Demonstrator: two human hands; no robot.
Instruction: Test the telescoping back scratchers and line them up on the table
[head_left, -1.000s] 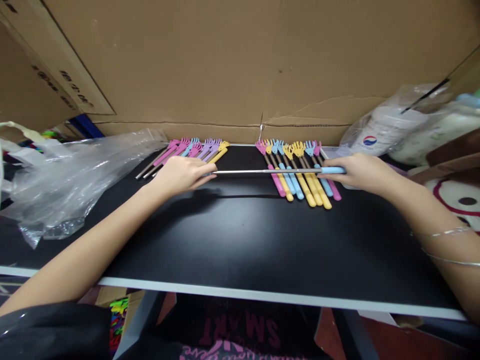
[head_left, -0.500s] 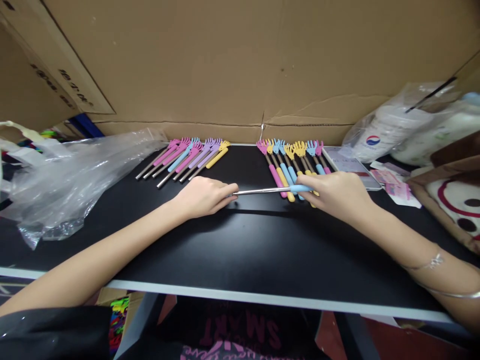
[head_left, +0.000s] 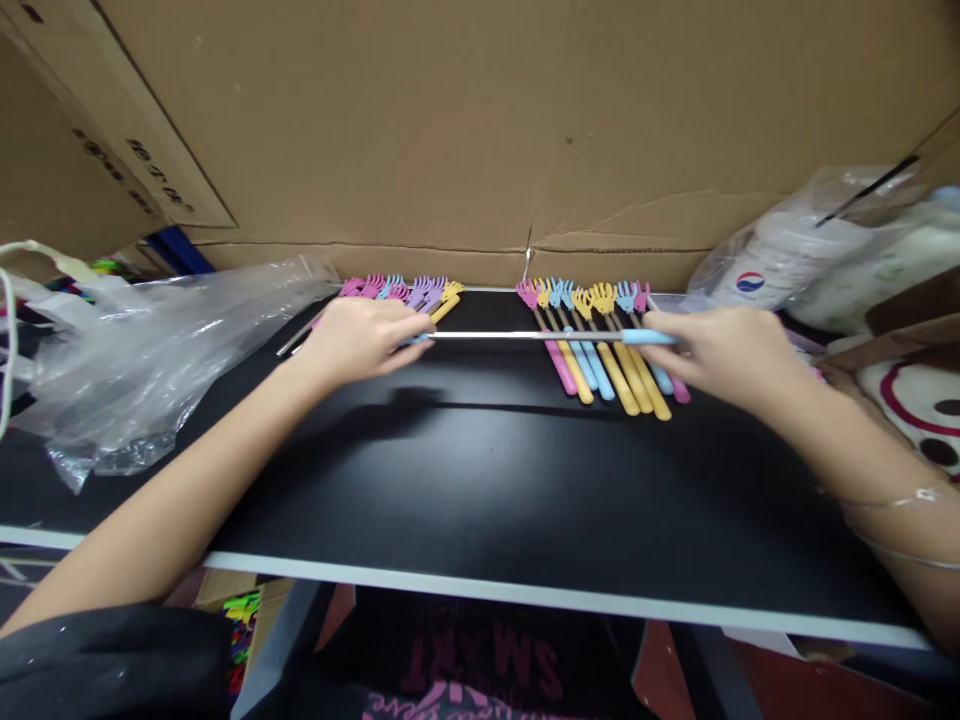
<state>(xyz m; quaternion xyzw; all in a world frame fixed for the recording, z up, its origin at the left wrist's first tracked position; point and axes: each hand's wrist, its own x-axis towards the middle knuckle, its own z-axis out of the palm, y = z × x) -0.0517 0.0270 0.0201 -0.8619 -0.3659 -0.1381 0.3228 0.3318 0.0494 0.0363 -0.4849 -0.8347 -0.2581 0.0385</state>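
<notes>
A blue back scratcher [head_left: 517,335] with a metal rod is stretched level between my two hands, above the black table. My left hand [head_left: 360,335] is closed around one end, where a bit of blue pokes out between the fingers. Wrapped on the blue handle at the other end is my right hand [head_left: 712,350]. Behind the rod lies a row of back scratchers [head_left: 604,310] with pink, yellow and blue handles. More back scratchers [head_left: 420,292] lie at the back left, partly covered by my left hand.
Clear plastic bags [head_left: 150,350] lie on the left of the table [head_left: 480,480]. A cardboard wall [head_left: 450,130] closes off the back. At right stand a bagged white cup [head_left: 772,265] and a brown bag with a cartoon face [head_left: 915,400]. An open box of colourful pieces [head_left: 238,625] sits below the edge.
My hands have moved apart and away from me, and the rod between them is longer. The hands have risen, and the shadow beneath lies farther from the rod.
</notes>
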